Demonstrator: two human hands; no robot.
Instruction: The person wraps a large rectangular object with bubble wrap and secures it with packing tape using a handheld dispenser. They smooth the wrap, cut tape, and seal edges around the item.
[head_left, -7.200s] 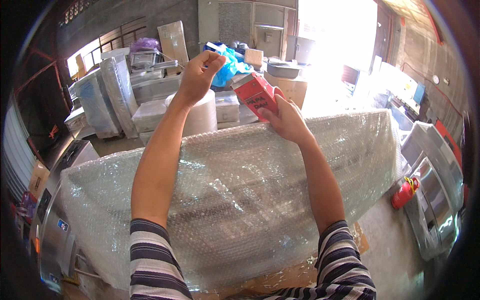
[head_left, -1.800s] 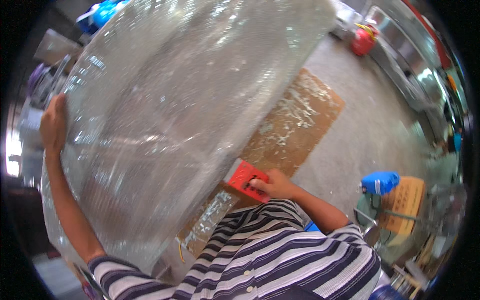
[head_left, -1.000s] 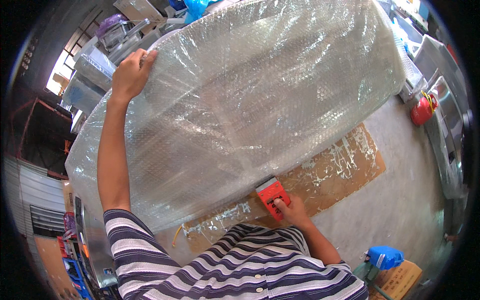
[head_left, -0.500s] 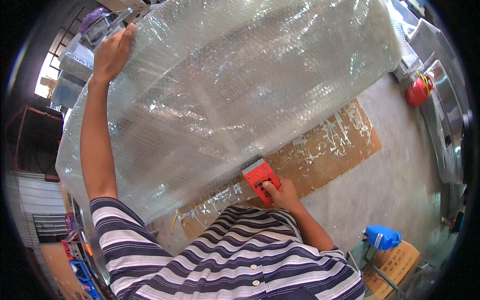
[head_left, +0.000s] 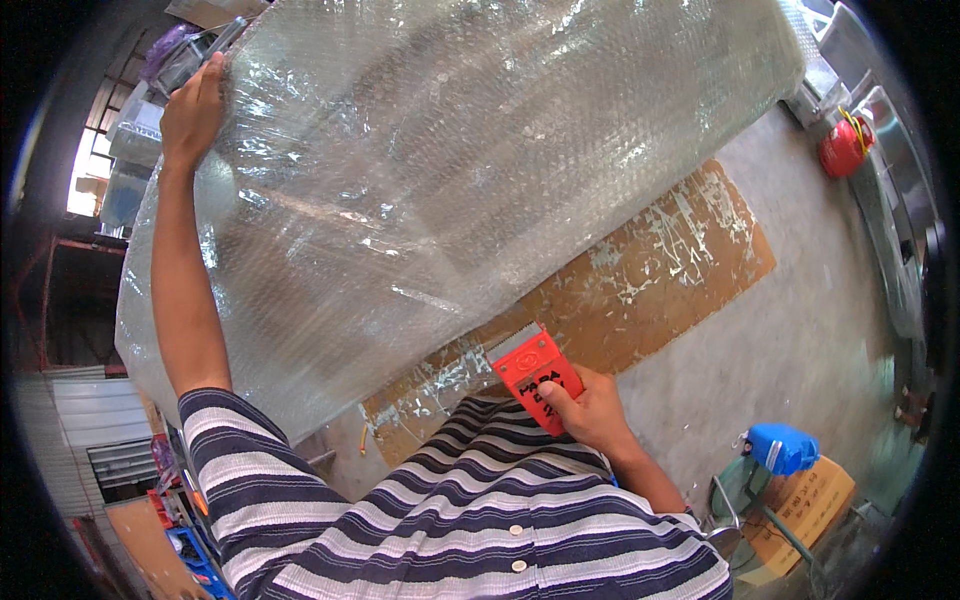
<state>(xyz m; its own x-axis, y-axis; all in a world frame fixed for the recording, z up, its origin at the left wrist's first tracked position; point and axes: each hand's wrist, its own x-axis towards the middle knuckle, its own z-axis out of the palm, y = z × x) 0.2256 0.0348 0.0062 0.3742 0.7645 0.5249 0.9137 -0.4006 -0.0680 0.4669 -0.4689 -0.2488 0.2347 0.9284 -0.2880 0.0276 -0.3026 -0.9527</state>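
Note:
A big flat-topped object wrapped in clear bubble wrap (head_left: 470,150) fills the upper middle of the head view; what is inside is blurred by the wrap. At its far left edge, my left hand (head_left: 192,122) is closed on the bubble wrap, its fingertips partly hidden. My right hand (head_left: 597,412) grips a red scraper (head_left: 537,372) with a wide metal blade and black handwriting on the handle. The thumb presses on the handle's face. The scraper is held in front of my body, its blade pointing away from me and apart from the wrap's near edge.
Under the wrapped object's near side lies a worn brown board (head_left: 640,290) with whitish peeling patches, on the concrete floor (head_left: 700,370). A red gas cylinder (head_left: 846,145) stands at right. Lower right are a blue object (head_left: 782,449) and a cardboard box (head_left: 805,515).
My right hand has drawn the scraper back from the wrap's near edge, so its blade shows clearly. My left hand has shifted left along the wrap.

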